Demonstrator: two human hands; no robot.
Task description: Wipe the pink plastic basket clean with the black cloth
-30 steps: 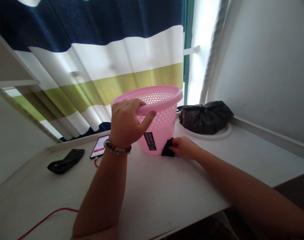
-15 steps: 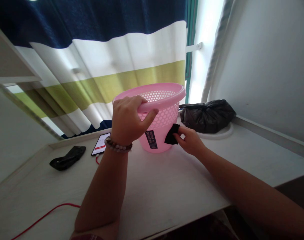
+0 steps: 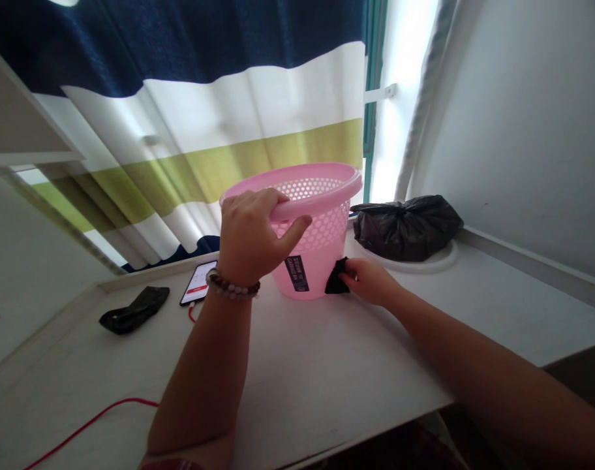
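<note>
A pink plastic garbage bin [image 3: 317, 261] stands slightly tilted on the white tabletop, its upper wall pierced with holes and a dark label [image 3: 296, 273] on its front. My left hand [image 3: 251, 228] grips the near left part of its rim, fingers over the edge and thumb outside. In my right hand [image 3: 370, 279] a small black cloth [image 3: 336, 278] is pinched between thumb and fingers. It presses against the bin's lower right side. The inside bottom of the bin is out of sight.
Behind the bin at right, a black plastic bag [image 3: 406, 228] lies on a white ring [image 3: 442, 260]. To the left are a phone [image 3: 197, 284] with a red cable [image 3: 94, 418] and a folded black plastic piece [image 3: 135, 310]. A striped curtain [image 3: 204, 170] hangs behind.
My right hand has slid the cloth a little down the bin's right side. My left hand keeps its place on the rim.
</note>
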